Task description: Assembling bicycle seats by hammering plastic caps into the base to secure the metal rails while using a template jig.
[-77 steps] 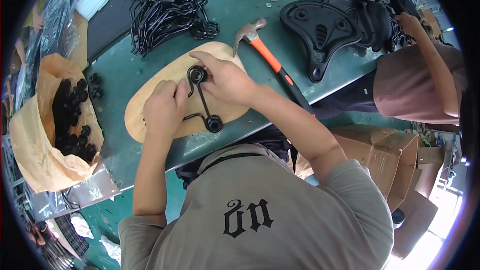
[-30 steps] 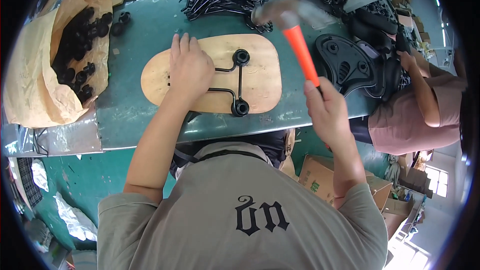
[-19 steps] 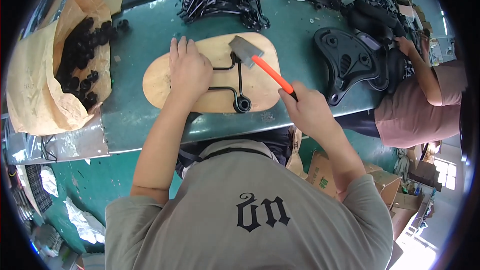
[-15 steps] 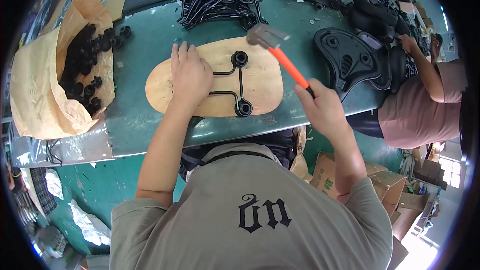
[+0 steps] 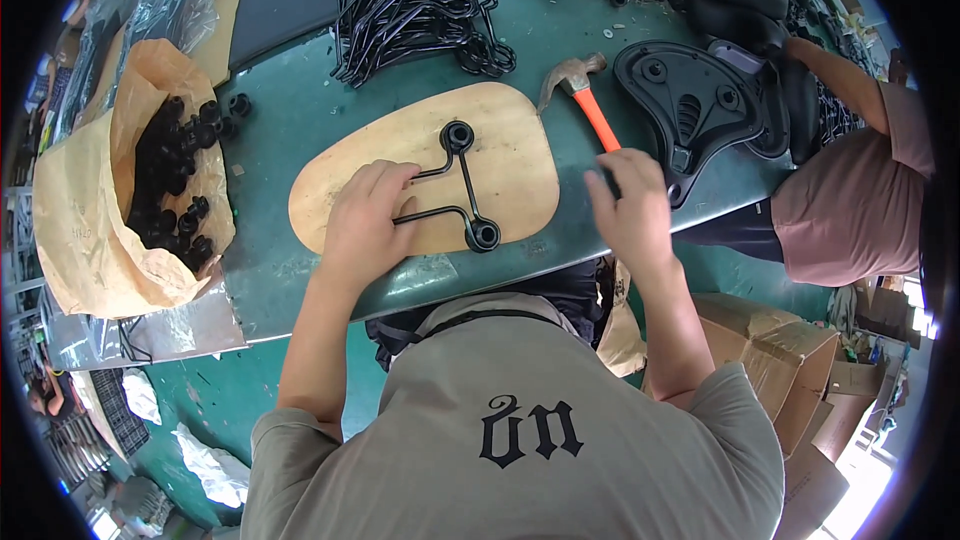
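Observation:
A pale oval wooden board [image 5: 520, 165] lies on the green worktable. On it rests a bent black wire frame [image 5: 467, 180] with a round black bushing at each of its two right-hand corners. My left hand [image 5: 365, 220] is closed round the frame's left part, its thumb and fingers at the two rods; the frame's left end is hidden under it. To the right of the board a claw hammer [image 5: 597, 120] with an orange handle lies on the table. Beside the handle's lower end is my right hand [image 5: 635, 205], open, thumb apart from the fingers.
A brown paper bag [image 5: 90, 210] of black bushings [image 5: 165, 180] stands at the left. Behind the board is a heap of black wire frames [image 5: 405, 15]. Black plastic seat shells [image 5: 690, 100] lie at the right, near a co-worker's arm [image 5: 835, 80]. Cardboard boxes [image 5: 770, 350] stand below.
The hammer has gone from raised in my right hand to lying on the table, and that hand has opened. My left hand has shifted from flat on the board to gripping the wire frame.

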### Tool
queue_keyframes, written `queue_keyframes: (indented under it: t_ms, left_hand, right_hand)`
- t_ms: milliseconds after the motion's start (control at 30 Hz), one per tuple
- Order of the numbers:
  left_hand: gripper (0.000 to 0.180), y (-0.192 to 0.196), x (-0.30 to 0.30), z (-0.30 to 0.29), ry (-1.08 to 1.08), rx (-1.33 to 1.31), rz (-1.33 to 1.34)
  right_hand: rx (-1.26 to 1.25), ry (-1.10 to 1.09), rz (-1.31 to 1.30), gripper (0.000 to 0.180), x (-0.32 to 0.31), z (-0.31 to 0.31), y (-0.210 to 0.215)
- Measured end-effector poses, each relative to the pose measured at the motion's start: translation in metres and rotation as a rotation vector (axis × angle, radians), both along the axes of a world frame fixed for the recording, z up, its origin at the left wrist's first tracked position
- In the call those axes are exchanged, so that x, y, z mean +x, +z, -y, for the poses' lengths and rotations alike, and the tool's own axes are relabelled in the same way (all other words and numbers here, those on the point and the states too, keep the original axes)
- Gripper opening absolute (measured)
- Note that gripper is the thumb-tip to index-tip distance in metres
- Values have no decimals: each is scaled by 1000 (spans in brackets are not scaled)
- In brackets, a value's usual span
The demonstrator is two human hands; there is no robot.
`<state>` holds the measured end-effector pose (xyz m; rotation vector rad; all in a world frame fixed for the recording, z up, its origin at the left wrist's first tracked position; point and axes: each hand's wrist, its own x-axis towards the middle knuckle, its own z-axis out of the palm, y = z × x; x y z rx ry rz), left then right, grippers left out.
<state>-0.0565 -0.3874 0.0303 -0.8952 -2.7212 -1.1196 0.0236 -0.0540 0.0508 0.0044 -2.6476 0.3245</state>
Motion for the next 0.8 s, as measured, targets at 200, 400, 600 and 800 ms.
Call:
queue_keyframes:
  t_ms: [200, 400, 600, 800]
  left_hand:
    - [45, 49, 12, -32, -17, 117, 15]
    - [46, 67, 21, -20, 33, 209, -122]
    - [34, 59, 30, -7, 125, 304, -201]
    - [25, 28, 36, 19, 153, 229, -104]
  right_hand:
    - [-1091, 390, 673, 37, -10, 68, 2]
    - [-1192, 409, 802, 34, -70, 34, 46]
    - [-1322, 68, -138, 71, -197, -40, 100]
    - [-87, 54, -236, 61, -121, -49, 31]
